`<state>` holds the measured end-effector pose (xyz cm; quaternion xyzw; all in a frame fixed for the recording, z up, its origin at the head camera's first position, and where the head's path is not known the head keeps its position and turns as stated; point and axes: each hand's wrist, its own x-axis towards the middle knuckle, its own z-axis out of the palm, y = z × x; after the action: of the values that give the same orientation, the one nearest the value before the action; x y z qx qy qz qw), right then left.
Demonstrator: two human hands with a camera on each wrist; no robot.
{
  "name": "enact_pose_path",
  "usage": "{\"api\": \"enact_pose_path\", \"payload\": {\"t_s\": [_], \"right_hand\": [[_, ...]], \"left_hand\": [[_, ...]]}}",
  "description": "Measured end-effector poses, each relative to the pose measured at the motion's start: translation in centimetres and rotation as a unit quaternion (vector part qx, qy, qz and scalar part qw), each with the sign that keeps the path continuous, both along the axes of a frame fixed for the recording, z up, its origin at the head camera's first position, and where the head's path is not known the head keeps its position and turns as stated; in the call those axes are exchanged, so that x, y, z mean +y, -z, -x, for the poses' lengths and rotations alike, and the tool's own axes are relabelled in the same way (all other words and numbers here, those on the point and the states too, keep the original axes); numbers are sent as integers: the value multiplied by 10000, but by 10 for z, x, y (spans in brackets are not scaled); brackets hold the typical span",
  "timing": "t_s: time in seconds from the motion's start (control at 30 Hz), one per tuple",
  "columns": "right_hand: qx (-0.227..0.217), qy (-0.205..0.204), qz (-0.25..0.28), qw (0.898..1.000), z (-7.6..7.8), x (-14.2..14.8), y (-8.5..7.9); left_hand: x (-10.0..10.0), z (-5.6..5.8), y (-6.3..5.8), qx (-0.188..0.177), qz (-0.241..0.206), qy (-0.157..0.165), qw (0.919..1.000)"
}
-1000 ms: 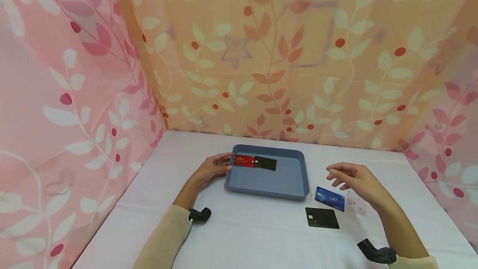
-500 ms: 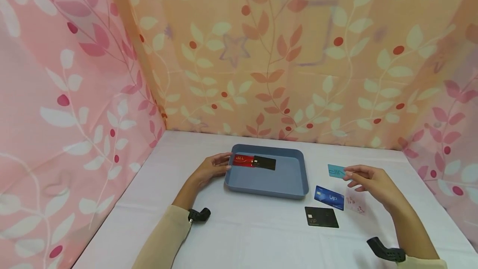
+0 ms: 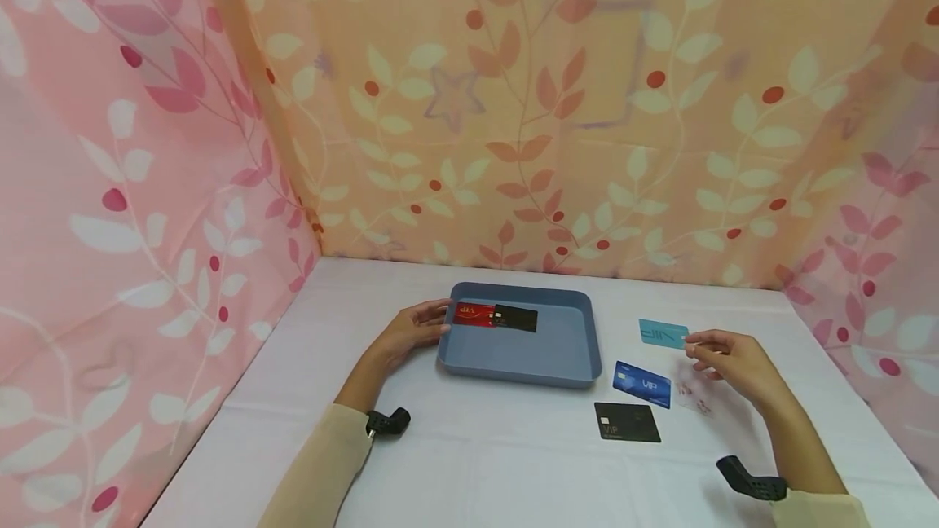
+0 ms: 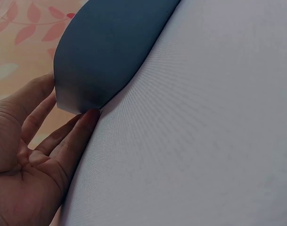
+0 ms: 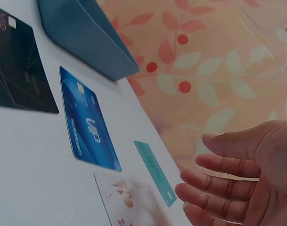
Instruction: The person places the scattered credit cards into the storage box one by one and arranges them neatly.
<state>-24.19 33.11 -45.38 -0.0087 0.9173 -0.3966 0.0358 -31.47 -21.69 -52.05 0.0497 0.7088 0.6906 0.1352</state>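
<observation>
At the left end of a blue-grey tray (image 3: pixel 524 361), my left hand (image 3: pixel 411 331) touches the outer wall with its fingertips. The left wrist view has these relaxed fingers (image 4: pixel 79 136) at the tray's corner. A teal card (image 3: pixel 660 333) lies on the cloth right of the tray. My right hand (image 3: pixel 737 361) is just off its right end, fingers loosely bent. In the right wrist view, a gap separates thumb and fingers, and nothing is between them. Inside the tray are a red card (image 3: pixel 473 314) and a black card (image 3: pixel 516 319), overlapping slightly.
A blue VIP card (image 3: pixel 642 385) lies between the tray and my right forearm. Beside it is a pale card with a pink flower print (image 5: pixel 129 197). Nearer me is another black card (image 3: pixel 627 422). Patterned curtains (image 3: pixel 528 104) stand behind the white-covered table.
The teal card, hidden at first, came into view under my right fingertips. My right hand has since drawn slightly off it to the right. My left hand stays at the tray.
</observation>
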Motion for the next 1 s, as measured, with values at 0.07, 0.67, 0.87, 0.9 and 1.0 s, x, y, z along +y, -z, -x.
{"api": "enact_pose_path", "payload": {"t_s": [0.07,0.67,0.87,0.9,1.0], "right_hand": [[-16,87,-122,9999,2,3,2],[-787,-139,-1436,9864,10,8,17],[-886,-358,-1739,9801,11,7,19],[-875,-376,-1772,9796,11,7,20],[-847,-345,-1862,9783,10,7,20]], "left_hand": [[-1,1,0,7,14,2,10000],[1,-1,-2,97,161,31,9998],[1,0,-1,68,174,34,9998],[1,0,-1,51,165,16,9998],[1,-1,-2,15,152,-34,9999]]}}
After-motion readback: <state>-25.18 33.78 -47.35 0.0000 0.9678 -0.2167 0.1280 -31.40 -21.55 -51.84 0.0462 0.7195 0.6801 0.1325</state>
